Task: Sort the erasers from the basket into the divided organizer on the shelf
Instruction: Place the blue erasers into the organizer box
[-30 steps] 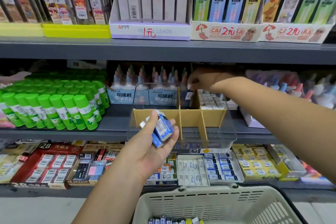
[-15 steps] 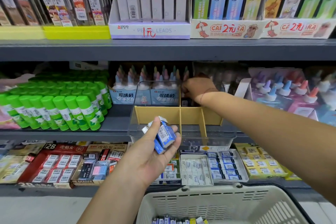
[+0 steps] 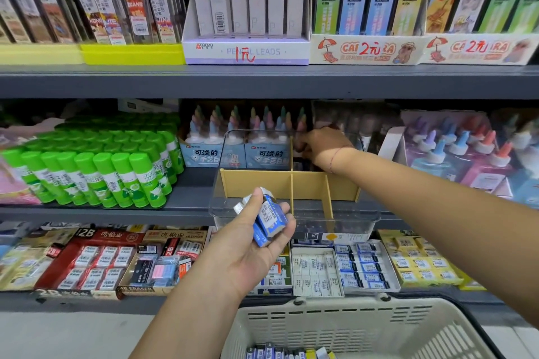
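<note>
My left hand (image 3: pixel 250 248) is held palm-up in front of the middle shelf and grips a few blue-and-white erasers (image 3: pixel 269 217). The divided organizer (image 3: pixel 310 185), a clear tub with cardboard partitions, sits on that shelf just behind it. My right hand (image 3: pixel 322 147) reaches over the organizer, fingers curled down into a rear compartment left of centre. Its fingertips are hidden, so whether they hold anything does not show. Below, the cream basket (image 3: pixel 350 310) holds several more erasers (image 3: pixel 291 354) at its bottom.
Green glue sticks (image 3: pixel 116 172) lie stacked left of the organizer, and glue bottles (image 3: pixel 455 151) stand to its right and behind it. Boxed erasers (image 3: pixel 361 265) fill the shelf below. Pencil-lead boxes (image 3: pixel 248 49) line the shelf overhead.
My right hand has moved left from the organizer's back right corner and dipped into a rear compartment nearer the middle. My left hand has kept its hold on the erasers, almost still.
</note>
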The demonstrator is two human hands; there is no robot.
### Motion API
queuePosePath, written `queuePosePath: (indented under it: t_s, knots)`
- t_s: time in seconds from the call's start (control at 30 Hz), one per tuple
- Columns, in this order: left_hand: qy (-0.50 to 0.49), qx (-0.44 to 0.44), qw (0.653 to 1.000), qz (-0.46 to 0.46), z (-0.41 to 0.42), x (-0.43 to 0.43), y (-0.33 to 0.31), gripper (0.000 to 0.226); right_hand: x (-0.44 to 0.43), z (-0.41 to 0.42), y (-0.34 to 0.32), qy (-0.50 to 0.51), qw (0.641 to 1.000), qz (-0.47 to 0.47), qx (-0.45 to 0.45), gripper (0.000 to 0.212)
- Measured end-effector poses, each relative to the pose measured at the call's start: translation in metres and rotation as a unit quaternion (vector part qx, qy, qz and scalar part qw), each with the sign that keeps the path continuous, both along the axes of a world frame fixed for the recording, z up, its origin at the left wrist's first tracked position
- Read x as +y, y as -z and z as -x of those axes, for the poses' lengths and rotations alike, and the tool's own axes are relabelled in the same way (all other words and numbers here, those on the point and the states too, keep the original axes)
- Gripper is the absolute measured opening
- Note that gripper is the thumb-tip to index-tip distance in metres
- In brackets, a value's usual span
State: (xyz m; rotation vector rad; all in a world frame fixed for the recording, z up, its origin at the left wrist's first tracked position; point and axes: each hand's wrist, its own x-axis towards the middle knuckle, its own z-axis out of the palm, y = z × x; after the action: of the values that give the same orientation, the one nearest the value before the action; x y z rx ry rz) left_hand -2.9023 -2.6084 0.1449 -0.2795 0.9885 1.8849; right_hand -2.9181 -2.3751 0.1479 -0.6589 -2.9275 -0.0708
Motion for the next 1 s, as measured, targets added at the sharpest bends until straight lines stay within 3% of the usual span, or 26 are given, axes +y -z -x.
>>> queuePosePath:
  t_s: [0.2,0.33,0.73,0.8,0.87,0.93,1.0]
  knots:
    - [-0.002,0.001,1.000,-0.005,-0.001,0.000,-0.002,0.032,0.001,0.002,0.000,0.003,0.994,-0.070,-0.082,0.039]
    - [0.001,0.000,1.000,-0.006,-0.002,-0.001,-0.003,0.033,0.003,0.004,-0.002,0.007,0.993,-0.051,-0.102,0.048]
    - [0.021,-0.004,1.000,-0.013,-0.001,-0.002,-0.003,0.043,-0.008,-0.010,-0.024,-0.005,0.999,0.042,-0.032,0.035]
    - [0.026,-0.007,0.999,-0.025,-0.001,-0.002,-0.002,0.046,-0.023,-0.021,-0.038,-0.052,0.992,0.103,0.043,0.030]
    - [0.027,-0.010,0.999,-0.039,-0.001,-0.002,-0.002,0.046,-0.043,-0.035,-0.049,-0.105,0.957,0.262,0.067,0.027]
    - [0.028,-0.007,0.998,-0.048,-0.001,-0.002,-0.003,0.044,-0.059,-0.048,-0.054,-0.153,0.893,0.424,-0.003,0.029]
    - [0.034,-0.007,0.998,-0.058,-0.002,-0.002,-0.005,0.040,-0.062,-0.054,-0.050,-0.182,0.859,0.474,-0.055,0.029]
